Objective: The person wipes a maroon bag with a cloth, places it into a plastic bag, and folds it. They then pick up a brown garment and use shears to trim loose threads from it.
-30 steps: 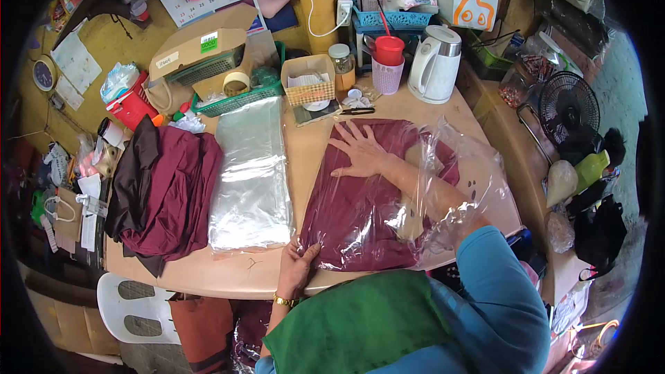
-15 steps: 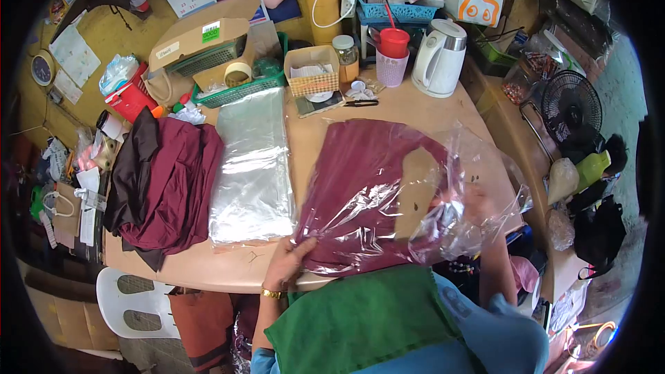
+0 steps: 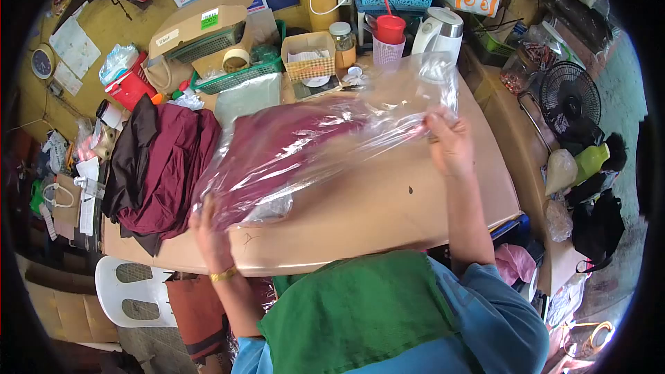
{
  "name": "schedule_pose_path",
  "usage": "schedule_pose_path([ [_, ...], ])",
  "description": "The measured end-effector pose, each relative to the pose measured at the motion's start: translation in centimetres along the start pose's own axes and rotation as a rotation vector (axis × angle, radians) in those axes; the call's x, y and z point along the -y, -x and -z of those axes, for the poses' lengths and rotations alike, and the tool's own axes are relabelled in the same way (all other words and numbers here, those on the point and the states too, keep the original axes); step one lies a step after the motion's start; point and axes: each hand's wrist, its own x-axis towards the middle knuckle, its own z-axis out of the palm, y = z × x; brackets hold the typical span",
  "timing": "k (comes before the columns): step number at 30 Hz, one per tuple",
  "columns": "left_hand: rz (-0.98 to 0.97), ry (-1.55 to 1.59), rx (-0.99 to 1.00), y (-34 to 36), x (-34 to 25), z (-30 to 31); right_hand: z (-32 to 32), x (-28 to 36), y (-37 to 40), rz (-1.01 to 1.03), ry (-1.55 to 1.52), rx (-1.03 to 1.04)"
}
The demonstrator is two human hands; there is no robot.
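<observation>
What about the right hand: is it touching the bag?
Touching. The head view shows the right hand pinching the bag at its open end, fingers closed on the plastic.

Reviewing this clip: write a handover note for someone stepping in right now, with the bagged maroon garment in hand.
Left hand: grip shut on the garment-filled end of the clear plastic bag.
Right hand: grip shut on its empty end.
Maroon garment sits inside the bag, held up off the table.
Done: garment bagged.
Left: bag mouth looks unsealed; a pile of maroon garments lies unbagged at the table's left, beside the stack of clear bags.
</observation>
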Motion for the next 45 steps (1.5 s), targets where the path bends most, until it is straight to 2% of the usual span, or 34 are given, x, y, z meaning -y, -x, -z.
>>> schedule_pose_path([
  [1, 0.039, 0.089, 0.008, 0.5, -1.0, 0.9, 1.4, 0.3, 0.3, -0.003, 0.002, 0.002],
  [3, 0.19, -0.128, -0.072, 2.0, 2.2, 4.7, 4.9, 0.4, 1.9, -0.147, 0.486, 0.058],
  [5, 0.332, -0.465, -0.174, 4.9, 7.2, 7.5, 8.2, -1.8, 5.3, -0.344, 0.497, 0.047],
  [6, 0.332, -0.462, -0.181, 5.5, 6.9, 7.4, 10.2, -2.4, 7.0, -0.405, 0.671, 0.023],
  [7, 0.324, -0.486, 0.018, 6.4, 5.6, 7.1, 12.2, -2.4, 8.6, -0.47, 0.846, -0.006],
  [9, 0.37, -0.676, 0.288, 7.2, 1.5, 7.2, 15.8, -1.1, 10.4, -0.348, 0.744, -0.209],
  [11, 0.405, -0.964, 0.099, 6.4, -3.2, 6.8, 18.4, 0.3, 9.9, -0.014, 1.237, -0.312],
  [13, 0.131, -1.234, -0.011, 3.8, -6.6, 4.6, 12.6, 4.6, 7.0, 0.2, 1.733, -0.385],
  [15, -0.332, -1.15, 0.081, -0.9, -3.9, 3.9, 6.4, 4.3, 4.1, 0.288, 1.366, -0.256],
  [16, -0.342, -1.113, 0.236, -3.0, -3.1, 1.5, 4.5, 1.6, 3.2, 0.199, 0.858, -0.124],
  [17, -0.473, -1.131, 0.317, -4.3, -1.5, -1.5, -1.0, 1.7, 2.4, 0.299, 1.077, 0.089],
  [18, -0.529, -1.093, 0.333, -5.4, 1.2, -4.9, -4.6, 0.0, 1.9, 0.292, 0.996, 0.274],
  [20, -0.47, -1.44, 0.404, -5.5, 6.8, -8.6, -6.9, -5.0, 1.6, 0.415, 1.374, 0.549],
  [21, -0.36, -1.514, 0.455, -5.7, 9.4, -8.3, -4.8, -7.1, 0.6, 0.416, 1.374, 0.541],
  [23, -0.383, -1.586, 0.385, -5.3, 9.4, -7.6, 1.9, -10.1, -1.5, 0.139, 1.673, 0.141],
  [24, -0.398, -1.579, 0.378, -6.2, 9.4, -7.3, 5.0, -10.6, -2.0, 0.244, 1.657, -0.155],
  [25, -0.493, -1.354, 0.166, -7.1, 9.8, -6.3, 7.1, -10.5, -2.1, 0.339, 1.62, -0.441],
  [26, -0.563, -1.124, -0.03, -7.3, 9.6, -5.6, 7.6, -10.0, -1.5, 0.334, 1.628, -0.439],
  [27, -0.434, -1.028, -0.056, -8.1, 9.5, -5.3, 8.1, -9.5, -0.7, 0.209, 1.673, -0.29],
  [28, -0.219, -0.98, 0.068, -8.6, 8.5, -5.1, 8.1, -8.7, 0.3, 0.079, 1.706, -0.136],
  [29, -0.013, -0.921, 0.184, -9.5, 7.7, -4.9, 7.6, -8.1, 0.9, 0.074, 1.709, -0.132],
  [30, -0.014, -0.919, 0.181, -10.8, 7.7, -4.4, 6.7, -7.5, 0.9, -0.143, 1.552, -0.044],
  [31, -0.266, -1.03, 0.14, -12.1, 7.9, -3.8, 5.9, -6.9, 1.0, -0.348, 1.381, 0.041],
  [32, -0.523, -1.132, 0.097, -12.1, 6.2, -5.0, 5.2, -6.1, 1.3, -0.342, 1.381, 0.042],
  [33, -0.604, -1.494, -0.071, -11.6, 4.6, -5.9, 4.7, -5.4, 1.8, -0.367, 1.172, 0.077],
  [34, -0.64, -1.433, 0.047, -10.7, 2.5, -8.0, 4.3, -5.0, 2.4, -0.391, 0.961, 0.107],
  [35, -0.672, -1.371, 0.164, -9.9, 1.1, -10.2, 3.6, -5.3, 2.7, -0.392, 0.96, 0.106],
  [36, -0.704, -1.157, 0.447, -8.3, 0.2, -13.0, 2.5, -6.0, 3.2, -0.35, 0.62, 0.217],
  [37, -0.717, -0.927, 0.711, -6.0, 0.2, -15.8, 1.3, -6.6, 3.9, -0.307, 0.274, 0.32],
  [38, -0.397, -0.556, 0.941, -2.8, 1.1, -17.8, -0.3, -6.4, 4.5, -0.312, 0.269, 0.328],
  [39, -0.499, -0.568, 0.974, -0.4, 1.5, -19.7, -2.0, -5.7, 4.8, -0.519, -0.03, 0.217],
  [40, -0.123, -0.667, 0.992, 0.7, 2.2, -20.4, -2.9, -5.3, 4.9, -0.72, -0.33, 0.101],
  [43, -0.162, -0.399, 0.736, 2.0, 3.8, -20.6, 2.5, -9.3, 3.6, -0.783, -0.298, 0.047],
  [45, -0.351, -0.297, 0.754, 3.5, 2.2, -21.6, 2.0, -10.3, 2.5, -0.817, -0.171, 0.166],
])
